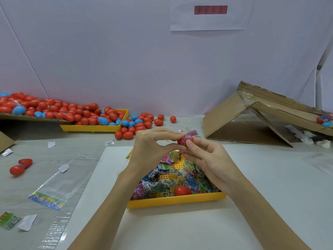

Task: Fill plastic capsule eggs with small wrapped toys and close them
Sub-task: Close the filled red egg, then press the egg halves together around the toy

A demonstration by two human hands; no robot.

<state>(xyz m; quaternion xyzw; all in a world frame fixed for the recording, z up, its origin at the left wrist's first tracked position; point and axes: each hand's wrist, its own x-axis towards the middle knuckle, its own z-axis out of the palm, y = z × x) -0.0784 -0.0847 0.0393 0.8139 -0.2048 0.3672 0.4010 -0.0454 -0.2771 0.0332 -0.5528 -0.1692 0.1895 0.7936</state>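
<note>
Hands meet above toy tray [176, 200]. Right hand [207, 159] pinches red egg half [184, 141], open side facing left; left hand [153, 147] fingertips press pink wrapped toy [187, 137] into it. Matching half not identifiable.

A red egg half [180, 142] sits between the fingertips of both hands, its open side turned up and to the right. A pink wrapped toy [187, 138] is pushed into it and sticks out above the rim. Directly below the grip, many wrapped toys [163, 184] lie heaped in a yellow tray [175, 201], with another red egg piece [182, 190] resting on them.
</note>
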